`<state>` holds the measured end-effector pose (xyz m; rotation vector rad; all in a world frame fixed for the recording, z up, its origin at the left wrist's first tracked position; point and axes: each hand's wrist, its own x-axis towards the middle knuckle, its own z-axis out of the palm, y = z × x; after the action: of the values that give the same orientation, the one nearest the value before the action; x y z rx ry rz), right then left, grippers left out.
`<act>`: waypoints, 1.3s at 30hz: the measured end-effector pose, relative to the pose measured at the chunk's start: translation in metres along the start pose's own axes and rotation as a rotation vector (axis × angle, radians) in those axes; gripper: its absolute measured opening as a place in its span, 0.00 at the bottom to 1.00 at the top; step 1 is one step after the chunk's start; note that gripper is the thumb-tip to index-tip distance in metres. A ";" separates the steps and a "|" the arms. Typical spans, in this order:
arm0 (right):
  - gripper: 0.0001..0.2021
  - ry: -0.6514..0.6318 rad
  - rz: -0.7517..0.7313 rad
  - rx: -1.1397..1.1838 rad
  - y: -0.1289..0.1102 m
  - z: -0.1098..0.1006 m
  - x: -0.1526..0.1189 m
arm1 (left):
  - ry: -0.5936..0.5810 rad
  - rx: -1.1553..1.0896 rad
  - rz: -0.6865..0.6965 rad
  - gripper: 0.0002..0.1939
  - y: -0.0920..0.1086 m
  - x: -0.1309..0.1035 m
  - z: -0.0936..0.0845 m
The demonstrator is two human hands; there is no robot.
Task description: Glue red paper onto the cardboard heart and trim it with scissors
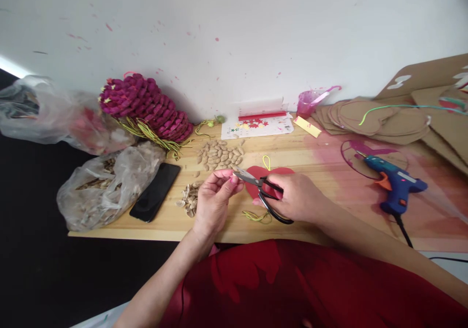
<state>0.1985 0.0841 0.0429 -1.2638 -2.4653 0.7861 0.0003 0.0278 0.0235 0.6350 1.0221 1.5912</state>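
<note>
My right hand (300, 197) is wrapped around the black handles of a pair of scissors (260, 183), whose blades point left. Between the thumb and fingers of my left hand (216, 196) is a small tan piece, apparently a peanut, mostly hidden at the blade tips. Under the scissors lies a red heart (252, 190) with a yellow cord loop (269, 165) at its top and yellow cord ends (254, 216) below. Whole peanuts (219, 153) are heaped beyond my left hand. Cut peanut shells (190, 199) are piled beside it, partly covered by the hand.
A phone (155, 192) and a plastic bag of shells (109, 186) lie left, below purple shell-covered pieces (146, 104). Star cutouts (256, 123) rest on a white card at the back. Right are a blue glue gun (397, 184), a pink cup (306, 105) and cardboard shapes (373, 118).
</note>
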 end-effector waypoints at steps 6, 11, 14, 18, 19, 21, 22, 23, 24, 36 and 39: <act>0.23 -0.018 0.007 0.019 -0.001 -0.002 0.000 | 0.019 0.003 -0.002 0.12 0.001 -0.001 0.000; 0.24 -0.018 -0.012 0.039 0.000 -0.003 0.000 | 0.020 -0.006 -0.022 0.13 0.002 0.000 -0.002; 0.24 -0.016 -0.032 0.050 0.000 -0.003 0.000 | 0.027 -0.002 -0.037 0.13 0.002 0.001 -0.002; 0.25 -0.017 -0.041 0.054 0.000 -0.003 0.000 | 0.034 -0.012 -0.053 0.13 0.002 0.002 -0.003; 0.25 -0.020 -0.040 0.055 0.000 -0.002 0.000 | 0.035 -0.017 -0.058 0.13 0.002 0.002 -0.003; 0.25 -0.026 -0.042 0.057 0.000 -0.002 0.000 | 0.035 -0.029 -0.067 0.13 0.002 0.002 -0.003; 0.25 -0.028 -0.044 0.057 0.000 -0.003 0.000 | 0.035 -0.033 -0.070 0.13 0.002 0.002 -0.003; 0.25 -0.029 -0.047 0.056 -0.001 -0.003 0.000 | 0.036 -0.035 -0.073 0.13 0.001 0.002 -0.004; 0.24 -0.030 -0.051 0.055 -0.001 -0.003 0.000 | 0.038 -0.036 -0.075 0.13 0.001 0.002 -0.004; 0.25 -0.001 -0.078 0.017 0.003 -0.001 0.001 | 0.059 -0.047 -0.094 0.15 0.001 0.001 -0.004; 0.25 -0.005 -0.082 -0.005 0.003 -0.001 0.001 | 0.061 -0.060 -0.094 0.14 0.001 0.001 -0.004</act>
<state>0.2005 0.0869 0.0417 -1.1555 -2.5067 0.7641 -0.0040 0.0280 0.0226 0.4932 1.0300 1.5604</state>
